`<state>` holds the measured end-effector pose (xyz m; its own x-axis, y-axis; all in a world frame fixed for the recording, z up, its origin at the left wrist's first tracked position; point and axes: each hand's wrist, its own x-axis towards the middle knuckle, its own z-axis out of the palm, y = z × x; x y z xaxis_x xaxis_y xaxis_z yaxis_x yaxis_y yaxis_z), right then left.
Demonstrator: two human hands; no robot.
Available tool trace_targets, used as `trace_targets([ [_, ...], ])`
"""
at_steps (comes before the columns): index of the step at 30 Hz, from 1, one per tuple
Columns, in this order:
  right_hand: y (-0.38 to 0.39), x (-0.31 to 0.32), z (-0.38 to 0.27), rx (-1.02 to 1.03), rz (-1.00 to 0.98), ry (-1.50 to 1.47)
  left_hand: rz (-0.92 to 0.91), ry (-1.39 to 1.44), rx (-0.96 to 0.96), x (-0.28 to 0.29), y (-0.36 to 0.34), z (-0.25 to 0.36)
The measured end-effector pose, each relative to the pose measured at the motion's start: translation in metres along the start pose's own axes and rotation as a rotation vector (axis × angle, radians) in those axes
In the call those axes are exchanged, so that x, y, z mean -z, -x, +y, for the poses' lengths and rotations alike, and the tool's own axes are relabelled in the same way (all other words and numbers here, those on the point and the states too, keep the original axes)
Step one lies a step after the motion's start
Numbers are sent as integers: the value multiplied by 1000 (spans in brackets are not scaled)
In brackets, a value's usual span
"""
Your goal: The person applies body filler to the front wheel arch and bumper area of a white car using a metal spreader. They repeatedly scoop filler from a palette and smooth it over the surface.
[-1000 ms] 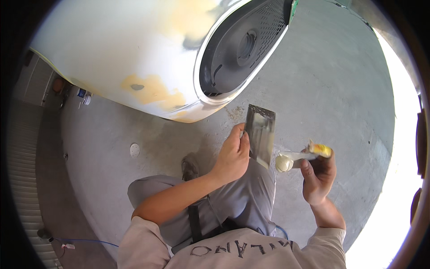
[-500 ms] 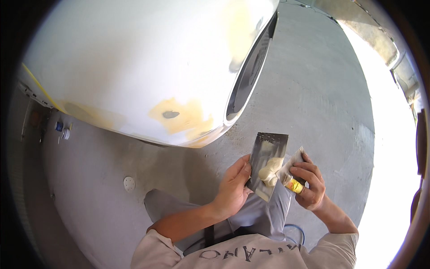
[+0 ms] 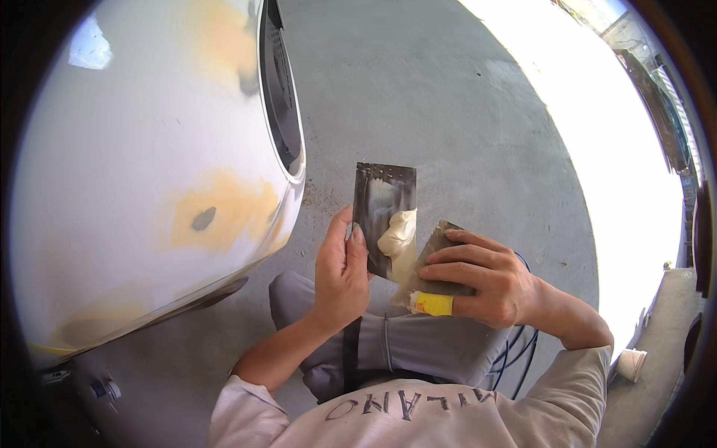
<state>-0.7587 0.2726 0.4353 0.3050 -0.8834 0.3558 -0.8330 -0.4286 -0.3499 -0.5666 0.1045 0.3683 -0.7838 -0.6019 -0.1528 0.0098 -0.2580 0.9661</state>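
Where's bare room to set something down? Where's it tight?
Freest: grey floor, between the white panel at left and bright strip at right, beyond the black plate. Smaller: between the right hand and that strip. Crowded: between the left hand and right hand, where plate, cream paste and spreader bunch together.

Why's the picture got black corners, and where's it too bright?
Head view: the fisheye likely makes dark corners and bent edges; the ground at right is washed white; the panel has a bright patch, probably reflection, upper left; the plate and paste look clear.
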Motion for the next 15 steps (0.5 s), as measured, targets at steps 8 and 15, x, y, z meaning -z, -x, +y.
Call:
trace_targets([
  [8, -42, -13, -10, -144, 473, -77, 40, 233, 327, 46, 14, -61],
  [15, -164, -34, 58, 213, 772, 142, 65, 234, 430, 61, 5, -87],
])
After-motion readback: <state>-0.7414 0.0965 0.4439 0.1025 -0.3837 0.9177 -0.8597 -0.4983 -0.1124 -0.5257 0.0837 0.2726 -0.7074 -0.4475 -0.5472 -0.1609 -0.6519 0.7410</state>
